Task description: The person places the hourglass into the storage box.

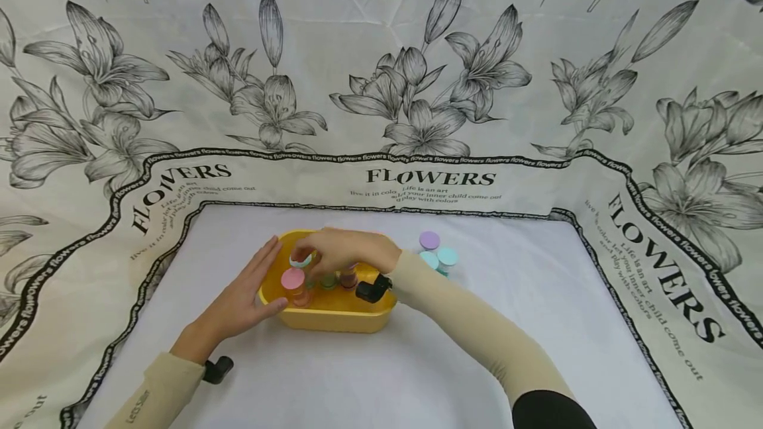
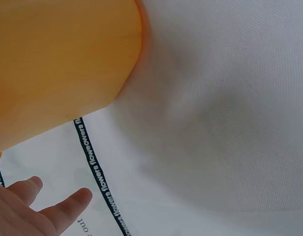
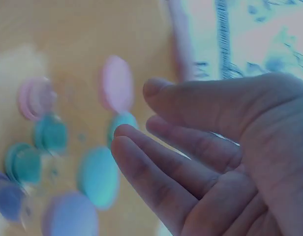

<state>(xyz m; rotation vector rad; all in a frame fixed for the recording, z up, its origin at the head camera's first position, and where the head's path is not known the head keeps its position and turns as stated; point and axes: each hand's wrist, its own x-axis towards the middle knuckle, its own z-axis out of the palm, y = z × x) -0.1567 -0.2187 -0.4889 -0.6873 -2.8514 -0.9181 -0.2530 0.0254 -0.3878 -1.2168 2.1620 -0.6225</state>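
A yellow basin (image 1: 334, 321) holds several small jars with coloured lids. One is a jar with a pink lid (image 1: 293, 278) at the left end; behind it stands a jar with a turquoise lid (image 1: 301, 261). My right hand (image 1: 334, 250) reaches over the basin, fingertips right at that turquoise lid. In the right wrist view, thumb and fingers (image 3: 136, 160) are apart, with nothing between them, beside the row of lids. My left hand (image 1: 244, 296) is spread at the basin's left end, fingers straight along its rim. The left wrist view shows the basin's outer wall (image 2: 58, 64) beside the fingers.
Right of the basin, on the white cloth (image 1: 477, 349), stand jars with a purple lid (image 1: 429, 240) and a turquoise lid (image 1: 448, 256), close together. Flower-printed fabric (image 1: 429, 85) rises behind and at both sides.
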